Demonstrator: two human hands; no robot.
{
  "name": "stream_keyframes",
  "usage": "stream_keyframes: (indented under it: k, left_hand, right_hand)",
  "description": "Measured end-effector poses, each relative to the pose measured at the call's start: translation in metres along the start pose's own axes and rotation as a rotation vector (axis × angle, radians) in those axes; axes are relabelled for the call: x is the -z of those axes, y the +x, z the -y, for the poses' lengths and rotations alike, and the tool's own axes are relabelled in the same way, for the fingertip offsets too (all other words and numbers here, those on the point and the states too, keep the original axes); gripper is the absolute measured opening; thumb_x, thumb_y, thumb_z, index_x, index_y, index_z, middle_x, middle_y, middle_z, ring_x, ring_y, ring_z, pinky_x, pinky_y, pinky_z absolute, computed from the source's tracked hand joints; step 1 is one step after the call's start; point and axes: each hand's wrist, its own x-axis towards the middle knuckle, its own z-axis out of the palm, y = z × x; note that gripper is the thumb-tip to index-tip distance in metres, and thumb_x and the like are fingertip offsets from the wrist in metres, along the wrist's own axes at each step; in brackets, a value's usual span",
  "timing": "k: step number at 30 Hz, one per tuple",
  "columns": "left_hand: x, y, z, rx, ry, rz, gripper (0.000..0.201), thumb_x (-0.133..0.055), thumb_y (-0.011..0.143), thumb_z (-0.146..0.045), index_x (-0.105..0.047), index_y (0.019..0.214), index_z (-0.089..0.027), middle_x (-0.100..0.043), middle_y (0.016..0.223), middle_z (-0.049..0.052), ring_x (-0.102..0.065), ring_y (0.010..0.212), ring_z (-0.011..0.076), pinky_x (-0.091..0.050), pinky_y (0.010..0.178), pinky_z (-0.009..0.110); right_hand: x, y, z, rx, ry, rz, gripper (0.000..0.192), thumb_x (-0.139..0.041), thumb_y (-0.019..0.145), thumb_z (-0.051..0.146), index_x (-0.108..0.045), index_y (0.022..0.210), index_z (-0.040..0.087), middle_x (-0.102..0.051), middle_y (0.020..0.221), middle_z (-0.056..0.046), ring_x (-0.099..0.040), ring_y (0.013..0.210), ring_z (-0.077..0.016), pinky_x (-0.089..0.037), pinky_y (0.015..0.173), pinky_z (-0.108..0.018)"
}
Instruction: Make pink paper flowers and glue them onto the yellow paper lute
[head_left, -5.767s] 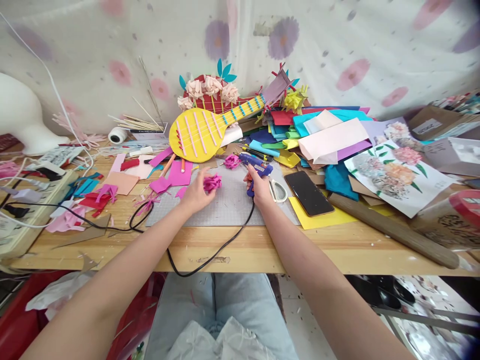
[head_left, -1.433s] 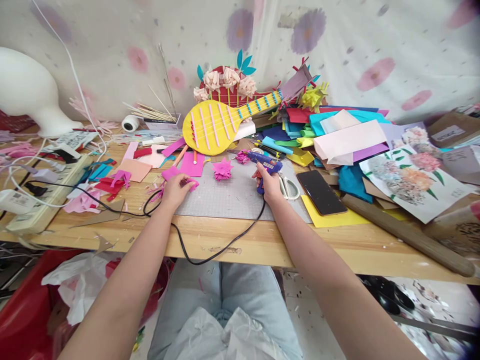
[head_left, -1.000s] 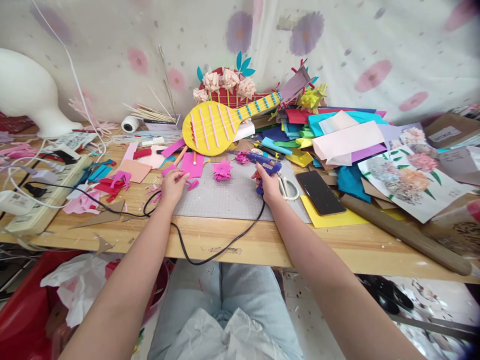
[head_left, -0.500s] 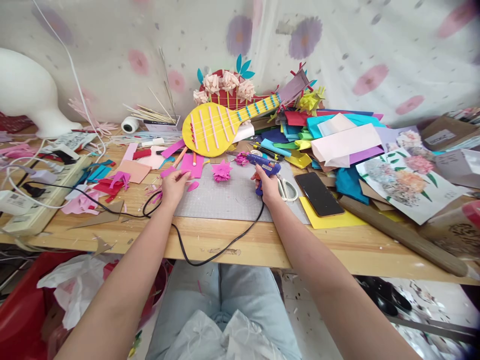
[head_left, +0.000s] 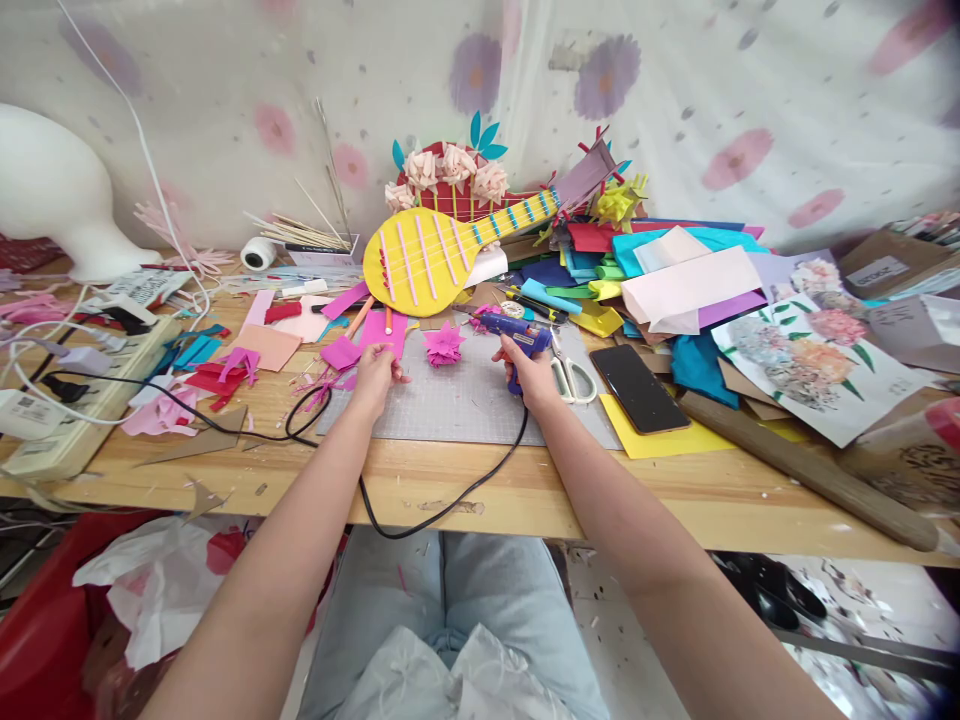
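Over the mat (head_left: 450,405), the right hand (head_left: 529,372) grips a blue glue gun (head_left: 516,329); left hand (head_left: 376,375), grip unclear.

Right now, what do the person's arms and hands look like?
The left arm and right arm are bare, with no sleeves in view. The left hand and right hand wear no gloves, and no watch or bracelet shows.

Single head-worn view: looks forward and down over lap (head_left: 495,570), near hands (head_left: 373,380), across table (head_left: 420,470) to flower-patterned sheet (head_left: 390,60).
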Motion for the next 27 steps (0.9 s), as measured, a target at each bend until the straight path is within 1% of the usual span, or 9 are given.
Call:
stream_keyframes:
  k: [2,4,6,11,16,18,21,24,27]
  left_hand:
    - [-0.001,-0.003,0.007,-0.079,0.035,-0.01,0.031,-0.053,0.066,-0.014,-0.042,0.095,-0.019,-0.049,0.057,-0.009,-0.049,0.041,0.0057,-0.05,0.047,0.022]
    - [0.0,-0.005,0.013,-0.157,0.095,0.044,0.041,-0.059,0.065,-0.018,-0.039,0.1,-0.02,-0.055,0.064,-0.007,-0.058,0.049,0.0096,-0.051,0.048,0.023]
    - [0.003,-0.006,0.017,-0.207,0.14,0.089,0.043,-0.062,0.063,-0.021,-0.038,0.099,-0.02,-0.058,0.069,-0.005,-0.062,0.056,0.0131,-0.05,0.048,0.025]
    - [0.009,-0.004,0.022,-0.258,0.306,0.106,0.026,-0.063,0.063,-0.025,-0.045,0.08,-0.019,-0.055,0.066,-0.003,-0.054,0.051,0.0108,-0.045,0.045,0.023]
    - [0.013,0.0,0.027,-0.353,0.494,0.157,0.014,-0.059,0.068,-0.031,-0.053,0.072,-0.019,-0.051,0.062,-0.004,-0.047,0.053,0.009,-0.04,0.047,0.02]
    - [0.013,0.0,0.026,-0.362,0.479,0.148,0.013,-0.059,0.068,-0.031,-0.054,0.07,-0.019,-0.051,0.063,-0.003,-0.047,0.054,0.0095,-0.04,0.047,0.021]
    - [0.011,-0.002,0.023,-0.323,0.319,0.137,0.016,-0.061,0.066,-0.03,-0.05,0.067,-0.018,-0.053,0.066,-0.002,-0.054,0.06,0.0117,-0.045,0.049,0.023]
    - [0.007,-0.006,0.019,-0.246,0.136,0.154,0.021,-0.062,0.068,-0.032,-0.047,0.073,-0.018,-0.057,0.072,0.0,-0.061,0.07,0.015,-0.05,0.051,0.025]
    - [0.005,-0.009,0.015,-0.18,0.042,0.164,0.026,-0.062,0.07,-0.036,-0.045,0.08,-0.019,-0.062,0.086,0.003,-0.064,0.07,0.0153,-0.051,0.05,0.027]
  right_hand:
    - [-0.002,-0.001,0.005,0.013,0.008,0.064,0.039,-0.065,0.067,0.056,-0.059,0.062,0.017,-0.061,0.061,-0.001,-0.041,0.041,-0.0053,-0.035,0.037,-0.021]
    - [-0.005,-0.003,0.012,0.012,0.006,0.143,0.039,-0.065,0.066,0.056,-0.059,0.064,0.018,-0.064,0.066,-0.002,-0.043,0.042,-0.0056,-0.037,0.039,-0.021]
    - [-0.008,-0.006,0.021,0.014,-0.013,0.217,0.039,-0.066,0.066,0.056,-0.06,0.066,0.018,-0.065,0.068,-0.003,-0.044,0.044,-0.006,-0.038,0.039,-0.021]
    - [-0.013,-0.011,0.036,0.018,-0.132,0.314,0.039,-0.066,0.066,0.055,-0.061,0.064,0.016,-0.059,0.055,-0.001,-0.043,0.042,-0.0062,-0.036,0.038,-0.02]
    - [-0.017,-0.014,0.028,0.031,-0.147,0.283,0.039,-0.065,0.067,0.054,-0.06,0.064,0.016,-0.058,0.056,0.0,-0.043,0.043,-0.0059,-0.037,0.04,-0.02]
    - [-0.018,-0.016,0.021,0.024,-0.163,0.248,0.04,-0.064,0.068,0.055,-0.06,0.063,0.016,-0.057,0.055,0.0,-0.042,0.043,-0.0059,-0.037,0.041,-0.02]
    - [-0.019,-0.018,0.012,0.017,-0.201,0.229,0.041,-0.063,0.068,0.056,-0.061,0.064,0.016,-0.053,0.051,0.001,-0.041,0.043,-0.0064,-0.036,0.042,-0.021]
    - [-0.02,-0.02,0.007,0.04,-0.238,0.221,0.042,-0.062,0.068,0.058,-0.062,0.065,0.016,-0.051,0.049,0.002,-0.04,0.042,-0.0066,-0.034,0.042,-0.021]
    - [-0.021,-0.019,0.004,0.058,-0.254,0.212,0.042,-0.062,0.068,0.057,-0.063,0.065,0.016,-0.052,0.05,0.002,-0.039,0.043,-0.0066,-0.033,0.043,-0.021]
